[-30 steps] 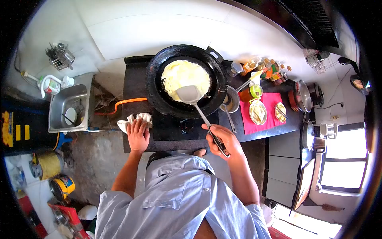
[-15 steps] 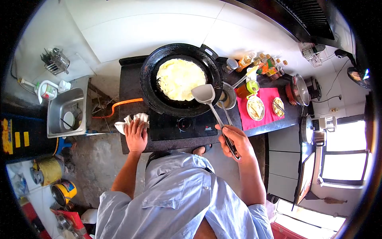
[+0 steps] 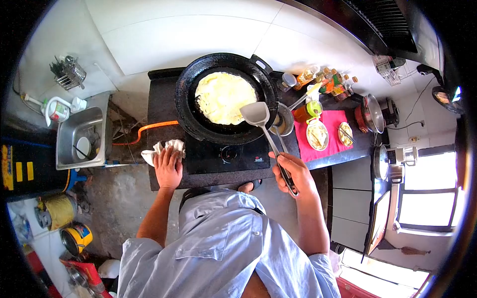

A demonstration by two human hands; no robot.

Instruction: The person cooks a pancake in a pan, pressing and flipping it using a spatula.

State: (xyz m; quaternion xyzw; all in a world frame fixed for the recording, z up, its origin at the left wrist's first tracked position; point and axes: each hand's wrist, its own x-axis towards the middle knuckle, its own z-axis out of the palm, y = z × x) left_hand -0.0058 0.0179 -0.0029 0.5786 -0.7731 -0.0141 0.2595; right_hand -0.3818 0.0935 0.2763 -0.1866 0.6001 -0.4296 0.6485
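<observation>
Grey spatula (image 3: 255, 113) gripped in your right hand (image 3: 294, 174) | has shifted rightward across the pan (image 3: 184, 102) | left hand (image 3: 168, 170) unclenched on cloth (image 3: 177, 146)

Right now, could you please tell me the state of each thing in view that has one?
White cloth: crumpled
Left hand: resting on it
Pan: uncovered
Yellow food: spread flat in pan
Spatula: blade bare
Right hand: closed around it
Red cloth: spread out
Left bowl on it: filled, uncovered
Right dish: filled, uncovered
Sink: holding a white bowl
</observation>
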